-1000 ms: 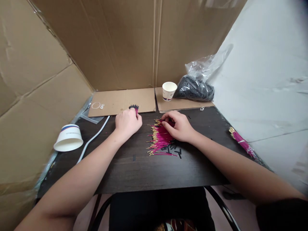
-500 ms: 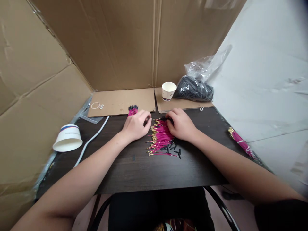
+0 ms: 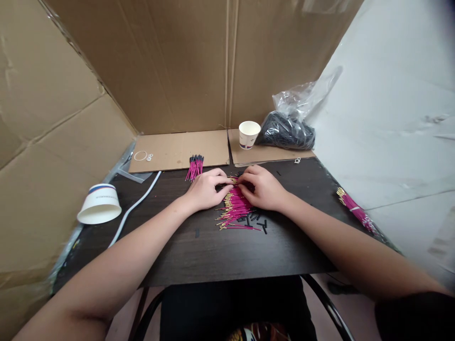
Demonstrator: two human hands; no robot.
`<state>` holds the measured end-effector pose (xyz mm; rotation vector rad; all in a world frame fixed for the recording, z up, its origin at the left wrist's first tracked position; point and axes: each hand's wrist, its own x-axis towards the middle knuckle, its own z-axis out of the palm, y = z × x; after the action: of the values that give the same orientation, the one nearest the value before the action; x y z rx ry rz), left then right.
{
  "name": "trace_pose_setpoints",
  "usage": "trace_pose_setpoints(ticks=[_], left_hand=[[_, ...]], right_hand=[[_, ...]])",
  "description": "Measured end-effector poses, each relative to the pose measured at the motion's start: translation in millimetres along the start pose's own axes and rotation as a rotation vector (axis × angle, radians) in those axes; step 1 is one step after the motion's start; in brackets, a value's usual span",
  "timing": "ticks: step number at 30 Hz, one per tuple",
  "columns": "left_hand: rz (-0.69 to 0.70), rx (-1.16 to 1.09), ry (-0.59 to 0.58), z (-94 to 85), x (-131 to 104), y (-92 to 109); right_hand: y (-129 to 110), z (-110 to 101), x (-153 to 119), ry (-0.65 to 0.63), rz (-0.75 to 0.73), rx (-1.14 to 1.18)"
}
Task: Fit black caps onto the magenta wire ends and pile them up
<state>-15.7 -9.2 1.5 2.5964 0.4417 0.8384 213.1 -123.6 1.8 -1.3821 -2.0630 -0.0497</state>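
A pile of magenta wires with gold tips (image 3: 237, 203) lies on the dark table, the gold ends pointing left. Over its far part my two hands almost meet, fingertip to fingertip. My left hand (image 3: 208, 189) is closed in a pinch at the gold ends; what it holds is too small to make out. Thumb and fingers of my right hand (image 3: 262, 189) are also pinched together, and their contents are hidden. Short black sleeves (image 3: 253, 217) lie loose at the pile's near right. Beyond my left hand rests a bunch of magenta wires with black ends (image 3: 195, 166).
A paper cup (image 3: 249, 135) stands at the back beside a plastic bag of black pieces (image 3: 287, 130). Another cup (image 3: 100, 204) lies overturned at left, near a pale cable (image 3: 137, 203). A tied wire bundle (image 3: 356, 210) is at the right edge. Cardboard walls (image 3: 177, 66) enclose the table.
My left hand has moved right and my right hand slightly left, bringing their fingertips together over the pile. More of the black-ended bunch now shows.
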Motion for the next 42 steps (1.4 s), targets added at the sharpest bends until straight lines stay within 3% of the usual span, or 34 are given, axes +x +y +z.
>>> trace_pose_setpoints(ticks=[24, 33, 42], left_hand=[[-0.077, -0.004, -0.044, 2.7, 1.8, -1.0], [-0.150, -0.011, -0.040, 2.0, 2.8, 1.1], [-0.184, -0.047, -0.014, 1.4, 3.7, 1.6]], right_hand=[[-0.7, 1.1, 0.8, -0.009, -0.019, 0.004], [-10.5, -7.3, 0.8, -0.089, -0.133, 0.165], [-6.4, -1.4, 1.8, -0.090, -0.173, 0.110]])
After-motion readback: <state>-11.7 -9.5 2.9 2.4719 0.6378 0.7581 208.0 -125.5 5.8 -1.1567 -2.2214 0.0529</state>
